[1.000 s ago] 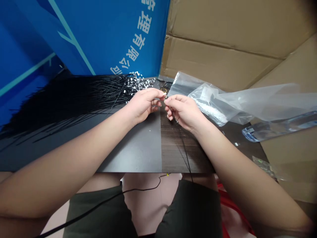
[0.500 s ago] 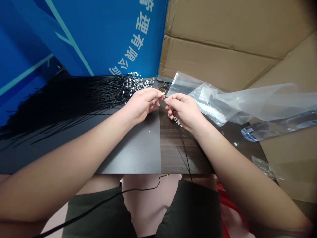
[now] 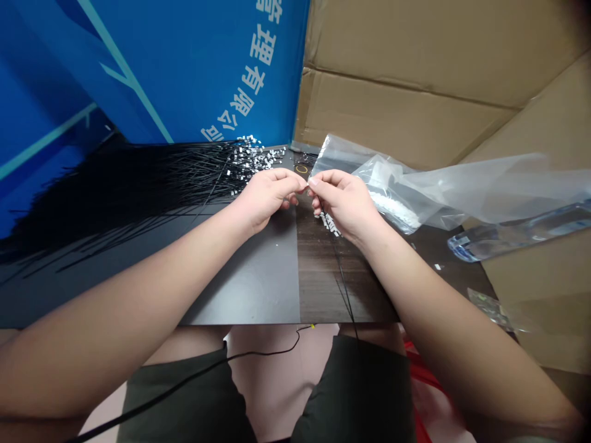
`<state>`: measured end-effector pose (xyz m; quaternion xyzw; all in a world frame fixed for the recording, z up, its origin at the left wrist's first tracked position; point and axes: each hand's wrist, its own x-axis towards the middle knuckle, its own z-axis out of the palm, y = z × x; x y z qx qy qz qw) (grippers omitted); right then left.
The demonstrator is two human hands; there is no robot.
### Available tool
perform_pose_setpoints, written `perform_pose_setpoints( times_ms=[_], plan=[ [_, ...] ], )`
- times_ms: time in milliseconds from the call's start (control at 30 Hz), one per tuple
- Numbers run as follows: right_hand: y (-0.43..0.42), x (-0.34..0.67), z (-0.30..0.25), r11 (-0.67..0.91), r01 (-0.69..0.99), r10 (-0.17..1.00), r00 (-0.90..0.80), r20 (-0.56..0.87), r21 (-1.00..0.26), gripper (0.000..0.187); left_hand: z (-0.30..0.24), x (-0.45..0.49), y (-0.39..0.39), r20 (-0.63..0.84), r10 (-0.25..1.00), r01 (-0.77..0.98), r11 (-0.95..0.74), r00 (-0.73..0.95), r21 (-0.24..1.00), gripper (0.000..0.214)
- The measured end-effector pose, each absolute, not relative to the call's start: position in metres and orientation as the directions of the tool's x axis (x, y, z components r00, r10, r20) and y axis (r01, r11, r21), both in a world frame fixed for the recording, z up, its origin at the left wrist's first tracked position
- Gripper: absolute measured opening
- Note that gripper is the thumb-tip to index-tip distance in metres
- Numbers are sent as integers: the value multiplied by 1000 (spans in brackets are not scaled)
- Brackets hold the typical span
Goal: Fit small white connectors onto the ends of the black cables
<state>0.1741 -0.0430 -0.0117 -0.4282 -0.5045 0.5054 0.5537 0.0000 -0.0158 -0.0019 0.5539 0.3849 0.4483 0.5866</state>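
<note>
Wire heap (image 3: 115,191) lay left on the worktop (image 3: 249,277), plastic bag (image 3: 434,184) right, right hand (image 3: 344,200) above its middle pinched a black strand (image 3: 342,271), left hand (image 3: 263,200) close against it, hold unclear.

Table (image 3: 277,307): grey left, woodgrain right
Grey side (image 3: 249,283): black wires (image 3: 124,191) heaped, white ends (image 3: 252,159) toward centre
Woodgrain side (image 3: 318,277): clear bags (image 3: 429,187), white bits (image 3: 330,226) clustered

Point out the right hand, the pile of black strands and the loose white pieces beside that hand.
Right hand (image 3: 345,200), head view: middle of the hand.
Pile of black strands (image 3: 124,187), head view: middle of the pile.
Loose white pieces (image 3: 330,224), head view: middle of the cluster.
</note>
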Motion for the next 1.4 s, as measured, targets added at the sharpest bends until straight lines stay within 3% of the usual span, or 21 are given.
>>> perform_pose_setpoints(
  times_ms=[300, 433, 933, 1067, 1200, 1400],
  plan=[
    [-45, 174, -9, 229, 139, 973, 4, 232, -963, 21, -5, 0, -13, -16, 947, -101, 51, 321, 994, 11],
    [-45, 174, -8, 238, 164, 971, 0, 241, -957, 19, -3, 0, -14, -23, 945, -94, 57, 325, 994, 18],
    [-46, 174, -10, 259, 235, 960, 47, 277, -937, 17, -2, 1, -15, 39, 949, -40, -27, 312, 999, 11],
    [-47, 172, -8, 234, 196, 967, 55, 249, -952, 20, -2, 2, -15, 40, 955, -27, -34, 293, 999, 11],
    [-47, 171, -7, 157, 53, 985, 69, 161, -986, 23, -2, 1, -14, 27, 960, -68, -8, 280, 998, 8],
    [-50, 169, -1, -1, -151, 1000, -10, 1, -989, 22, 0, -2, -10, -101, 944, -246, 184, 315, 952, 12]
  ],
)
